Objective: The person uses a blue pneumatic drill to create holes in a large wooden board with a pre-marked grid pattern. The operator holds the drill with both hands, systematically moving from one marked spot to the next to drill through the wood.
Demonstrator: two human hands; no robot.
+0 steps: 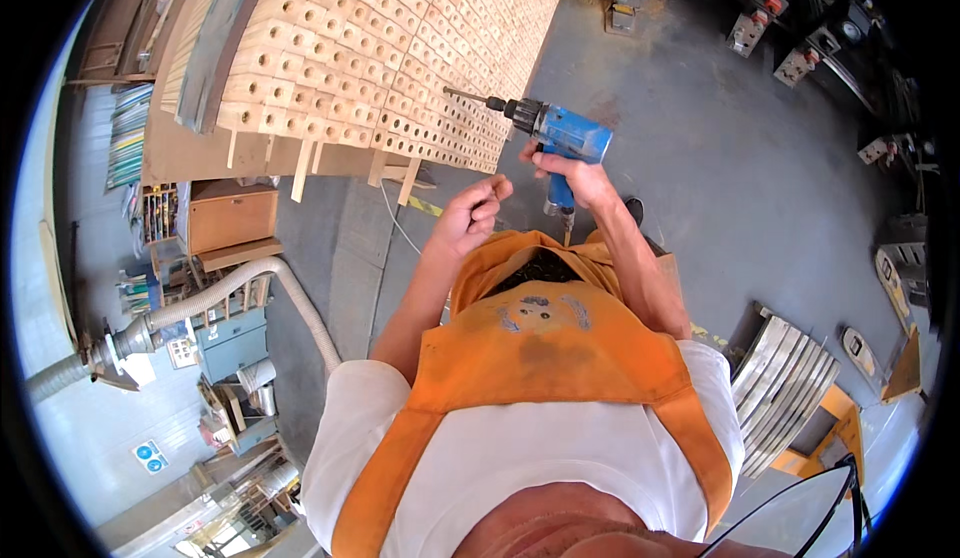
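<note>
A blue drill [575, 136] lies level in front of my body, and my right hand [580, 175] is wrapped round its grip. From its black chuck a long drill bit [468, 95] points left. The tip overlaps the lower right part of a large wall of pale wooden blocks [330, 48] with rows of round holes; whether it touches or enters a hole I cannot tell. My left hand [472, 218] hangs below the blocks, apart from them, its fingers curled closed. Anything inside those fingers is hidden.
Thin wooden strips [302, 170] stick out under the blocks. A ribbed hose [300, 298] curves down at the left, near a wooden cabinet [232, 220]. Curved slats [785, 388] are stacked at the right. Metal clamp units [760, 23] line the far right.
</note>
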